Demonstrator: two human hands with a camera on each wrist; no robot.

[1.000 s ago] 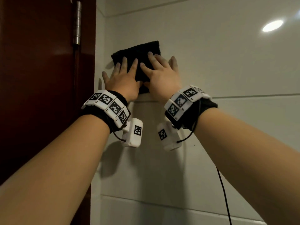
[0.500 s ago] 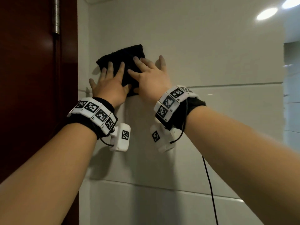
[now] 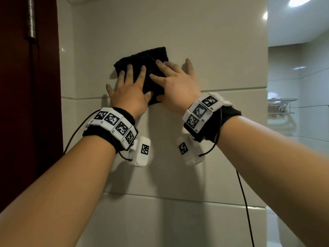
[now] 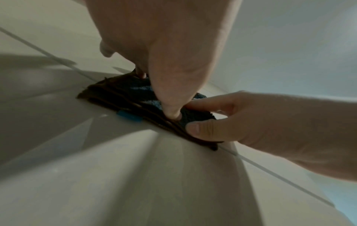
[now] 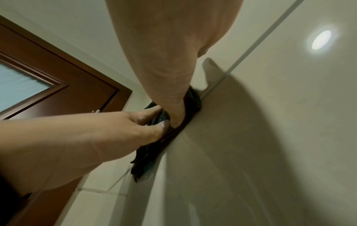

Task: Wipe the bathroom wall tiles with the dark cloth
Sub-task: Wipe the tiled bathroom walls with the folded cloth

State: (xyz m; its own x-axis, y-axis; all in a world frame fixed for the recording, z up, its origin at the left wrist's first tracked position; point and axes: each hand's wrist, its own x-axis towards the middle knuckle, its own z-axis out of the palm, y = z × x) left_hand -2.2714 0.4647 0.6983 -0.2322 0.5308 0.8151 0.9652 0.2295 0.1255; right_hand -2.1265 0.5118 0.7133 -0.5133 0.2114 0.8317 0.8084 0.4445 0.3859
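Observation:
A folded dark cloth lies flat against the cream wall tiles, its lower edge just past a horizontal grout line. My left hand presses on its left and lower part with straight, spread fingers. My right hand presses its right side, the outer fingers lying on bare tile. In the left wrist view the cloth shows stacked folds and a small blue tag, with both thumbs on its near edge. From the right wrist, the cloth is squeezed between both hands and the wall.
A dark red door with a metal hinge stands left of the wall corner. The tiled wall ends in a vertical edge at the right, and beyond it is a metal rack. A black cable hangs from my right wrist.
Both hands have slid the cloth to the right along the wall, away from the corner by the door. The height against the grout line is about the same.

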